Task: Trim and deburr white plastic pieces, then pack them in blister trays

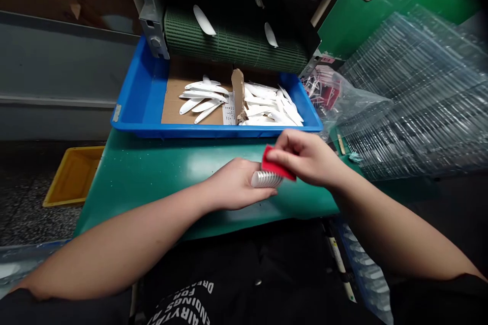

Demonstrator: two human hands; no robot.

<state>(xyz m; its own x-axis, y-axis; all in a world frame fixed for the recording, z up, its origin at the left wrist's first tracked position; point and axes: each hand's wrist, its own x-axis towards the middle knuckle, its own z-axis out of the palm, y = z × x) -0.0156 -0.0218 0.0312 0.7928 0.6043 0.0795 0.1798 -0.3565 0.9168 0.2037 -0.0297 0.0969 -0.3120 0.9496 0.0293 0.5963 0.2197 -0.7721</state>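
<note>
Green table (152, 167) topped by blue tray (213, 132); near tray's front edge, left hand (237, 186) and right hand (308, 159) are both clamped: row of white pieces (264, 179) gripped in left, red pad (279, 167) pinched in right, held over row

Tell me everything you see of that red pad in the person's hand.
The red pad looks thin, flat and straight-edged, perhaps felt or scouring cloth. The right hand pinches it above the green tabletop. It slants down toward the picture's right, against or just over the row of white pieces in the left hand; I can't tell which.
</note>
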